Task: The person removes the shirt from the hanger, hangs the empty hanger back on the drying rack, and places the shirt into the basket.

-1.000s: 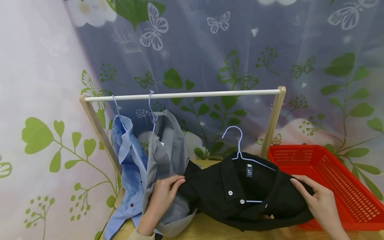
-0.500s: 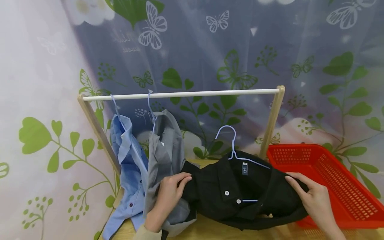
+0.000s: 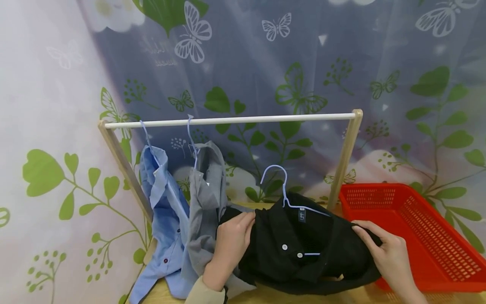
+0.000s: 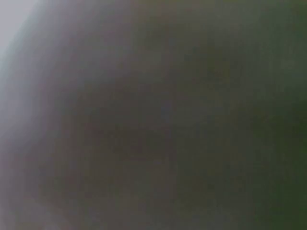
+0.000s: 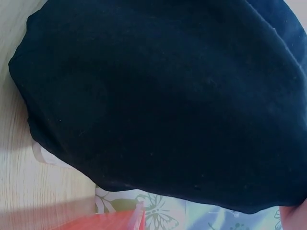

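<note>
The white rail (image 3: 235, 120) carries two garments: a blue shirt (image 3: 163, 236) hangs below its left end, and a grey shirt (image 3: 201, 211) hangs beside it, further along the rail, each on a hanger hooked over the bar. This portion appears complete. The black shirt (image 3: 294, 268) is below the middle and right part of the rail and apart from it, between the two hands. Its hanger (image 3: 285, 185) is inside the neck opening, with the hook standing free beneath the rail, so insertion appears largely done. Judged outstanding: settling the shoulders over the hanger arms and placing the hook on the rail. The left hand (image 3: 233, 236), below the rail near the grey shirt, grips one shoulder of the black shirt; the right hand (image 3: 389, 253), below the right end of the rail, pinches the opposite shoulder between thumb and fingers. The left wrist view is too blurred to confirm the grip; the right wrist view is mostly filled by dark cloth. A red basket (image 3: 373, 185) stands to the right of and below the rail; no garment is seen in its visible part
</note>
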`<action>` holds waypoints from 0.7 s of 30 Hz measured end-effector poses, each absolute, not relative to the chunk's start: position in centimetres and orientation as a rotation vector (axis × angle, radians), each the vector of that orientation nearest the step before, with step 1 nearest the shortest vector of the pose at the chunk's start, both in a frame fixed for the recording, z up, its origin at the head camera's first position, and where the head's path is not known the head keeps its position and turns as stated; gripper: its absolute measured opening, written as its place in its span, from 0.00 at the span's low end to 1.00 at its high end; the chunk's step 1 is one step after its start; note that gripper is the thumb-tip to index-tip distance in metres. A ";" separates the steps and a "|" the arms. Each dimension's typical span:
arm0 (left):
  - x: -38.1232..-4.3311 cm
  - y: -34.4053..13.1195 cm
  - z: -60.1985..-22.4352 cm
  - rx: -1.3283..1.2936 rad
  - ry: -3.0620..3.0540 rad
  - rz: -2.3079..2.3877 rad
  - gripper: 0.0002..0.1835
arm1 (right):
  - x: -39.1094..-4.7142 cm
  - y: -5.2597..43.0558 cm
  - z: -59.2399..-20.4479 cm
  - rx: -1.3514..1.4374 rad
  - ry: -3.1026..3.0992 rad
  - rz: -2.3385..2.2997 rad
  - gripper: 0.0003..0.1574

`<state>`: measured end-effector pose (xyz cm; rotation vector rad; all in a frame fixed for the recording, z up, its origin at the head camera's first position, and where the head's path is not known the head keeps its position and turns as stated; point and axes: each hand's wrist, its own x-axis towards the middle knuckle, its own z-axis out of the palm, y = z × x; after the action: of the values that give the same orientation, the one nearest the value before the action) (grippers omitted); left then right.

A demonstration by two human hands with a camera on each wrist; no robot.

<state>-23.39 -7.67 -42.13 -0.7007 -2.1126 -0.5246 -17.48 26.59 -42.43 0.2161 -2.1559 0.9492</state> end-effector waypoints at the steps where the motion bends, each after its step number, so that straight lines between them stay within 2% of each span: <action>1: -23.4 -7.5 -42.0 -0.698 -2.100 -0.511 0.05 | -17.5 26.5 -42.4 0.221 -2.159 0.952 0.13; 13: -23.8 -7.1 -41.6 -0.676 -2.095 -0.628 0.02 | -16.9 26.7 -42.4 0.247 -2.176 1.048 0.12; 21: -24.4 -8.3 -41.4 -0.629 -2.097 -0.699 0.03 | -16.7 28.3 -41.5 0.025 -2.255 1.063 0.11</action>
<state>-24.44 -8.33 -41.39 -0.6292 -2.0968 -0.6987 -16.72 28.30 -41.54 0.0254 -2.2552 1.0631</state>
